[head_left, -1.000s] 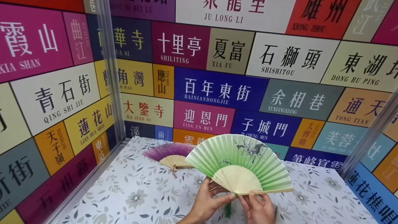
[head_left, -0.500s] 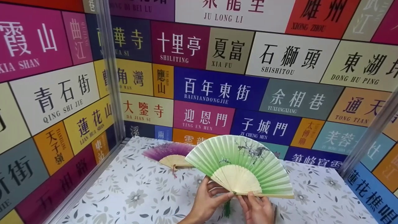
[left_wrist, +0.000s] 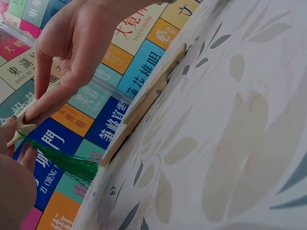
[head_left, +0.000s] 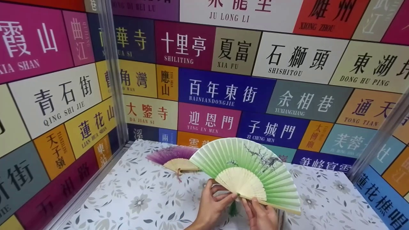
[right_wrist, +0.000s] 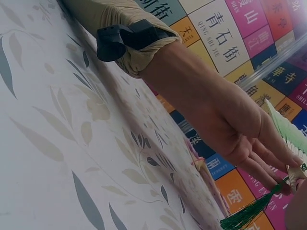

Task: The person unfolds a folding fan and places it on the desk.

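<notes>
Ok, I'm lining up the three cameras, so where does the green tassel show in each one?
Head: the green tassel hangs low, a little right of centre, between the left hand and the right hand.
Left wrist: the green tassel is left of centre, below mid-height.
Right wrist: the green tassel is near the bottom edge, right of centre.
Shared landmark: the floral cloth, visible in all three.

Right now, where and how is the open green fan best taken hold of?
Probably low on the green fan, where its wooden ribs converge, pinched from the person's near side, below the spread: that narrow end gathers the ribs, while the pleated leaf fans out broadly above. The left hand pinches there; the right hand holds the lower edge.
</notes>
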`<state>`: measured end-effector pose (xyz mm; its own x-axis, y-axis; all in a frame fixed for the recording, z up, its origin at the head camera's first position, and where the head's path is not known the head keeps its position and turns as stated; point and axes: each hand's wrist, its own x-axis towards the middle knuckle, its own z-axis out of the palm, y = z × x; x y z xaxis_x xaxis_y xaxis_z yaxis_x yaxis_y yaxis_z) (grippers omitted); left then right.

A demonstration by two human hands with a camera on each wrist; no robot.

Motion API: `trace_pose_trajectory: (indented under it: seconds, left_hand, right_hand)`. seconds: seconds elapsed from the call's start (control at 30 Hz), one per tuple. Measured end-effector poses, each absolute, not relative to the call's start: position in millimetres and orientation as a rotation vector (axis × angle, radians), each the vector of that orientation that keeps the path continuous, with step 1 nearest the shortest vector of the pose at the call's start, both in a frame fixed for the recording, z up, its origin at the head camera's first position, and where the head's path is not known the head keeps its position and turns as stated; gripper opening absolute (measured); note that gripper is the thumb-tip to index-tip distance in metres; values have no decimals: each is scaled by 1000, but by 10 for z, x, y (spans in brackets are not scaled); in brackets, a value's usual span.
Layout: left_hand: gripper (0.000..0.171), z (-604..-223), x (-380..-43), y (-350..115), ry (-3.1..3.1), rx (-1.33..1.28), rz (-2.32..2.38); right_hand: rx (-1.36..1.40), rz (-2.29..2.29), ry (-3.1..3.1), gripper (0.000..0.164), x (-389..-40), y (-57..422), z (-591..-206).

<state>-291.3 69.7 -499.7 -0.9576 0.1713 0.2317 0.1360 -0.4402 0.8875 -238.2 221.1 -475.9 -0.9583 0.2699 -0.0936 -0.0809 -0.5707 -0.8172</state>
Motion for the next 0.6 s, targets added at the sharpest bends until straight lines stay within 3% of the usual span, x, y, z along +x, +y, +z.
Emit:
trace_pose_trajectory:
  seconds: [0.3, 0.43, 0.6]
  left_hand:
    - [57, -5006, -3000, 738, 1632, 479, 2627]
    - [57, -5008, -3078, 741, 1644, 451, 2665]
    - [58, -5035, -3162, 756, 1582, 381, 2690]
  right_hand:
    - [-361, 2555, -1380, 66, -2390, 2217, -4764]
    - [-387, 2609, -1553, 45, -2384, 2317, -4806]
    - [-220, 2319, -2355, 30, -2386, 2629, -4871]
